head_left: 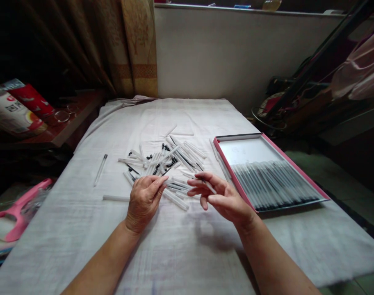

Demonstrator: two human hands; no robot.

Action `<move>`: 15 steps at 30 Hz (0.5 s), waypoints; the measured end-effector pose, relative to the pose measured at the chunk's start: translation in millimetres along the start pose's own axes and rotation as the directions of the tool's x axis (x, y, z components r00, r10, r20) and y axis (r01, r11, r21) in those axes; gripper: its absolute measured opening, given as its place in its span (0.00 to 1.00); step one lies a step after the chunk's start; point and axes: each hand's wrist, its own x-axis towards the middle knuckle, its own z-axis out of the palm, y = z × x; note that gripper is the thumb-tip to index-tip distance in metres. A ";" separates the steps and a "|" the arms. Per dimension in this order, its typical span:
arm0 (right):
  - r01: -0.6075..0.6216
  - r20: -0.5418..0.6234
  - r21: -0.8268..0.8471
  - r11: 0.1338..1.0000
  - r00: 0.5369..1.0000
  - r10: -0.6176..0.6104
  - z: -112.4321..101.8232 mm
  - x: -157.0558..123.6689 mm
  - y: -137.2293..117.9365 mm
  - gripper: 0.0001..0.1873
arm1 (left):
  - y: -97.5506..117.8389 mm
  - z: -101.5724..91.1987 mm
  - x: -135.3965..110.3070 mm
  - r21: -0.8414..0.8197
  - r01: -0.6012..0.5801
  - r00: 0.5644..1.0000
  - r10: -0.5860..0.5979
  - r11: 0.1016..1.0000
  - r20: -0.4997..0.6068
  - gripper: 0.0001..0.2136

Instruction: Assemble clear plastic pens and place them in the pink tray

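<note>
Over the near side of a loose pile of pen parts, my left hand (146, 198) is closed in a pinch, thumb against fingers. A thin dark piece shows just past its fingertips; whether they grip it I cannot tell. My right hand (220, 196) is half curled with its fingers apart, and a slim pen refill (210, 187) lies across them. In the pile are clear pen barrels (176, 200), dark-tipped refills (182, 155) and small black caps (174, 161). Apart on the left lies a capped pen (100, 170).
To the right, an open box (240, 184) with pink edges holds a row of many clear pens (273, 184). A pale cloth (174, 254) covers the table. At the left are pink-handled scissors (16, 213) and a side table (73, 119) with packages (17, 110).
</note>
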 end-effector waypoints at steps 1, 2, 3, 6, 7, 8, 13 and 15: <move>0.010 0.003 0.011 1.000 1.000 -0.010 1.8 -0.8 0.9 0.20 | -0.3 0.8 -0.3 -0.005 -0.008 1.000 0.008 1.000 -0.008 0.11; 0.027 -0.015 0.017 0.999 1.000 -0.027 3.8 -0.9 2.4 0.18 | -0.3 1.4 -0.6 -0.011 -0.018 1.000 0.018 1.000 -0.015 0.11; 0.048 -0.045 0.021 0.999 0.998 -0.047 6.0 -0.4 4.2 0.17 | 0.1 2.0 -0.7 -0.018 -0.028 0.999 0.027 0.999 -0.021 0.11; 0.081 -0.111 0.020 0.997 0.991 -0.078 11.8 2.8 9.6 0.21 | 2.3 2.8 -0.7 -0.037 -0.047 0.999 0.047 0.998 -0.018 0.11; 0.088 -0.121 0.015 0.996 0.989 -0.085 13.1 3.9 10.8 0.22 | 3.1 2.8 -0.7 -0.041 -0.050 0.999 0.049 0.998 -0.013 0.11; 0.095 -0.129 0.009 0.995 0.987 -0.093 13.9 4.9 11.7 0.22 | 3.9 2.7 -0.6 -0.042 -0.052 0.999 0.051 0.998 -0.010 0.10; 0.119 -0.157 -0.015 0.993 0.980 -0.119 12.7 6.9 14.2 0.22 | 6.1 1.8 -0.3 -0.045 -0.049 0.999 0.049 0.998 0.001 0.11; 0.123 -0.157 -0.022 0.992 0.980 -0.125 11.7 7.6 15.7 0.22 | 6.9 1.6 -0.3 -0.056 -0.049 0.999 0.050 0.997 0.007 0.11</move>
